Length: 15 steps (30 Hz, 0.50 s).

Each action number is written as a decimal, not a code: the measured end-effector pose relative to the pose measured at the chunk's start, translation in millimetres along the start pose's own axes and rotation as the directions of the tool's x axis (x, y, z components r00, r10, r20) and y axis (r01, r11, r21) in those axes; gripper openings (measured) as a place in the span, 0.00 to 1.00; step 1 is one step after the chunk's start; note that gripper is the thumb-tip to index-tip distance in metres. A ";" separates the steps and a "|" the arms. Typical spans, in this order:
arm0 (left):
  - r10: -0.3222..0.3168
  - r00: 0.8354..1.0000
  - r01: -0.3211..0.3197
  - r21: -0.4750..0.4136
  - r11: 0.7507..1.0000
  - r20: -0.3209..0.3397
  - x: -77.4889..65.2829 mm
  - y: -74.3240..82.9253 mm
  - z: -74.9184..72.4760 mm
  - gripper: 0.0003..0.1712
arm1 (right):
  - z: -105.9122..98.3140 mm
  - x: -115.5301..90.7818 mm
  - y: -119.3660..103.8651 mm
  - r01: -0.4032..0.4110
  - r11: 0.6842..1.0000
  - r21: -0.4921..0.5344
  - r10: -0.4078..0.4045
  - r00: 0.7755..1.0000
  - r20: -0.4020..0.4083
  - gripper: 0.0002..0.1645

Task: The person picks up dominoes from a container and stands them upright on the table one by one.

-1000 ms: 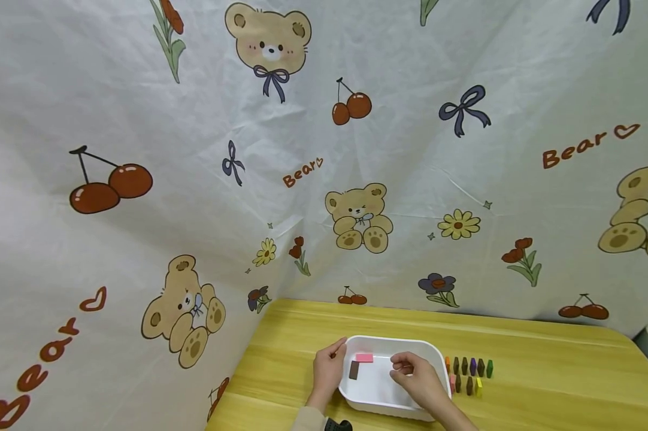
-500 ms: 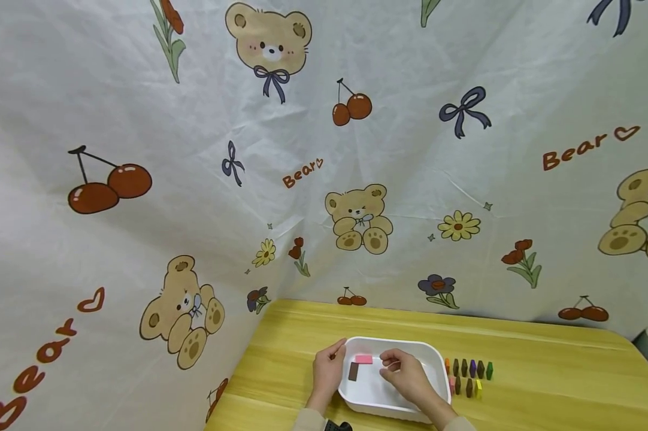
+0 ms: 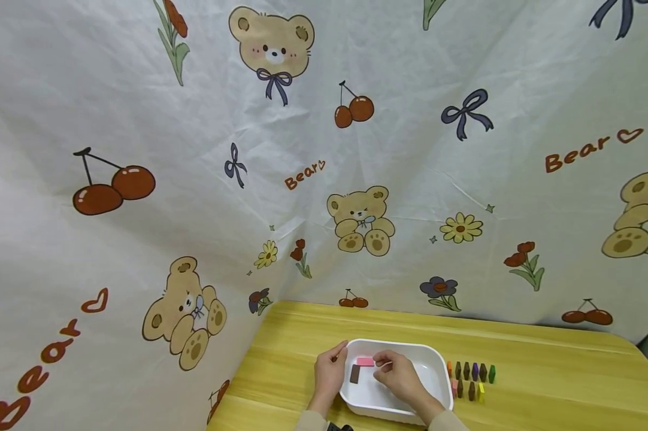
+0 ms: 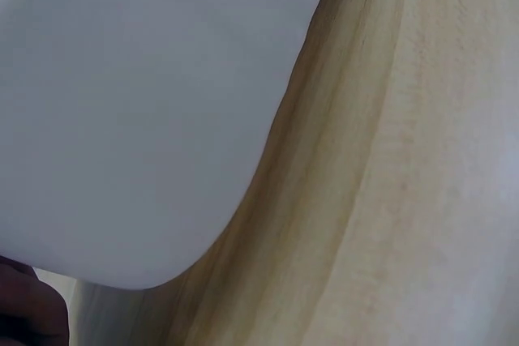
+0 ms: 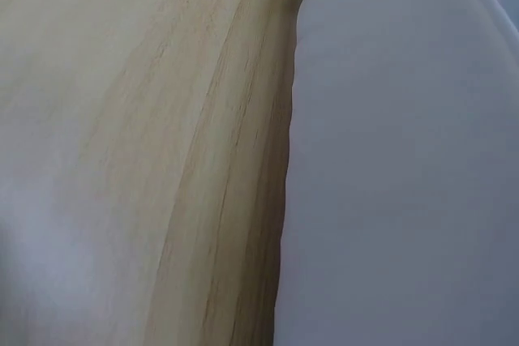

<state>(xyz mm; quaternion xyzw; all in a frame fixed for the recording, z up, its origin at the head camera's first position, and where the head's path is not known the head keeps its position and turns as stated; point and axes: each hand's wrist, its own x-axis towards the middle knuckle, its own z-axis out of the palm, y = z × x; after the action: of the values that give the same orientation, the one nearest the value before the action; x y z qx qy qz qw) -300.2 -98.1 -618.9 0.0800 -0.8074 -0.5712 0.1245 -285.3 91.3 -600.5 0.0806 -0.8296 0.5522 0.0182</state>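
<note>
A white plastic tray (image 3: 380,404) stands on the wooden table. My left hand (image 3: 329,374) grips its left rim at the corner; in the left wrist view, part of a hand (image 4: 32,305) shows beside the tray's outer wall (image 4: 146,135). Inside, a pink block (image 3: 365,361) lies near the far left, with a dark brown block (image 3: 354,374) just below it. Over the tray hangs my right hand (image 3: 402,380), fingers bent, a gap between thumb and fingertips, and nothing seen held. Its fingertips are close to the pink block's right end.
Right of the tray, small coloured blocks stand upright in two rows, among them a green block (image 3: 492,374), a purple block (image 3: 475,371) and a yellow block (image 3: 481,392). A bear-patterned cloth (image 3: 410,149) hangs behind and to the left of the table (image 3: 561,383).
My right hand has moved left across the tray, nearer to the pink block. The left hand keeps its place at the rim, and the two blocks inside lie as before.
</note>
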 end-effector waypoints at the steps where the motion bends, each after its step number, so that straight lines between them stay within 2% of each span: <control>1: 0.001 1.000 -0.001 -0.002 1.000 0.002 0.4 0.1 -0.2 0.12 | 1.2 1.3 0.2 0.004 1.000 0.001 -0.004 1.000 -0.003 0.18; 7: 0.018 1.000 -0.018 -0.001 1.000 0.017 0.7 0.9 0.3 0.13 | 8.2 8.6 2.9 0.012 1.000 -0.001 -0.012 1.000 -0.021 0.18; 15: 0.021 1.000 -0.021 0.006 1.000 0.004 0.3 0.5 0.0 0.12 | 16.1 15.7 6.1 0.076 0.996 -0.055 -0.076 0.997 0.019 0.20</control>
<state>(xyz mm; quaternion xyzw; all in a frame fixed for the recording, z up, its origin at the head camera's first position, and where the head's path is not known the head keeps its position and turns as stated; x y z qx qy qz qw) -300.4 -98.0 -618.3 0.0708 -0.8100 -0.5678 0.1288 -300.8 77.1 -610.5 0.1162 -0.8412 0.5270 0.0345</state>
